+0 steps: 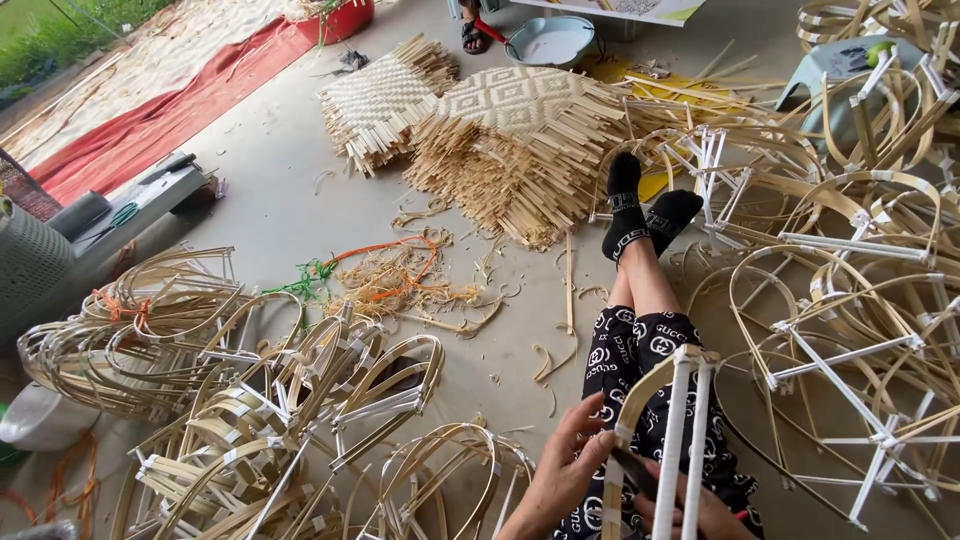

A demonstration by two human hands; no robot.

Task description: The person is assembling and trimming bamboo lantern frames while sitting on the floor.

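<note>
Both hands work low in the view on one bamboo frame point(668, 440), which stands upright on the person's lap. Left hand point(565, 465) has its fingers curled loosely around the curved strip; right hand point(690, 510) pinches a dark tool point(632, 470) against it. Judging by the piles, many frames point(250, 420) are already bound on the left, and more frames point(850, 300) crowd the right. Free floor point(270, 190) remains only ahead, before the woven mats point(500, 120).

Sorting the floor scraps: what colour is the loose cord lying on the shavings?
Orange cord, with a green bit at its left end; head view.
</note>
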